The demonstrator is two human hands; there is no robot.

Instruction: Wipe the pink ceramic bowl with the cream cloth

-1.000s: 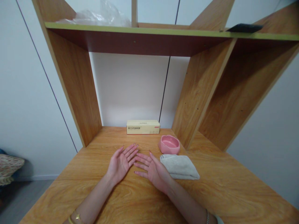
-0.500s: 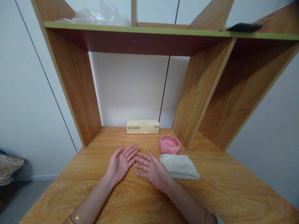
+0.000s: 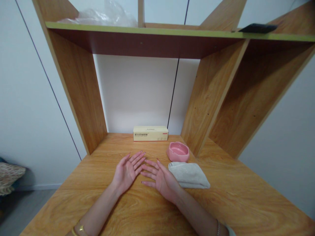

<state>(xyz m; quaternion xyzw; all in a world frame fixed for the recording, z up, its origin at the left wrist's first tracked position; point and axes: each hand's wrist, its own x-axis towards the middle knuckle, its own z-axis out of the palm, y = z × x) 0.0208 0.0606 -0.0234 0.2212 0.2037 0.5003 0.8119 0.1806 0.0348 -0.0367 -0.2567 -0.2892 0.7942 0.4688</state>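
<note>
My left hand (image 3: 128, 170) rests palm up over the wooden desk, fingers apart and nothing in it. Facing it, my right hand (image 3: 162, 180) is also palm up with spread fingers, and it too holds nothing. The fingertips of both hands come close together in the middle. Just right of my right hand lies a folded pale grey cloth (image 3: 189, 175). Behind the cloth stands a pink ashtray-like dish (image 3: 178, 152) with an angular rim. A cream cling film box (image 3: 150, 134) sits at the back of the desk, beyond my fingers.
Wooden side panels (image 3: 76, 88) rise from the desk (image 3: 123, 216). A shelf (image 3: 157, 31) crosses above, bearing a clear plastic bag (image 3: 103, 16) at left and a dark flat object (image 3: 258, 28) at right. Patterned fabric (image 3: 11, 177) shows at the far left, beyond the desk edge.
</note>
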